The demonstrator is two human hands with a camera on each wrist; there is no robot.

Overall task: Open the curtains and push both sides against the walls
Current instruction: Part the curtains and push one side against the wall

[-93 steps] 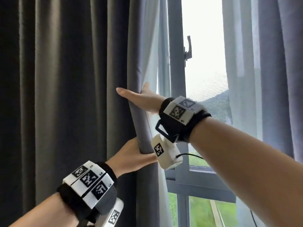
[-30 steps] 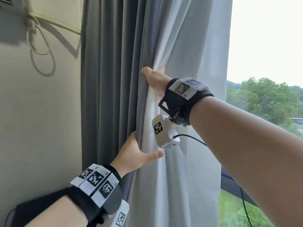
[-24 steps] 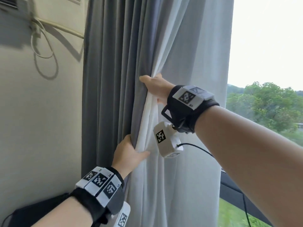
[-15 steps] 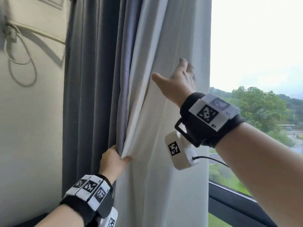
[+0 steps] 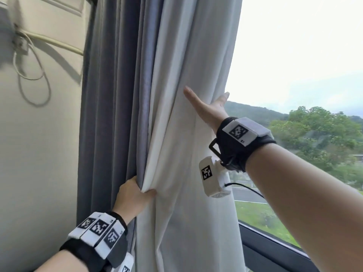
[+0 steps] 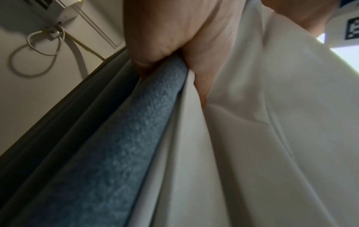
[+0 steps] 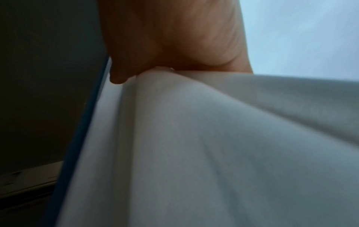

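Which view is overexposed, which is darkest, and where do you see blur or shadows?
Head view: the sky is blown out white, and the looped cable casts soft shadows on the wall. Right wrist view: dimmest, with the white curtain lining smeared by blur. Left wrist view: the grey curtain is fairly sharp, its edges soft.

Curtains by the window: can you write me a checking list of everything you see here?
Surface: wall, pale, left of the curtains.
Job's things: grey curtain bunched beside the wall; white curtain gathered next to it.
Clutter: nothing seen.
Hands: left hand grips the curtain edge; right hand flat on the white curtain.
Cables: looped white cable on the wall.
Surroundings: window, trees outside.
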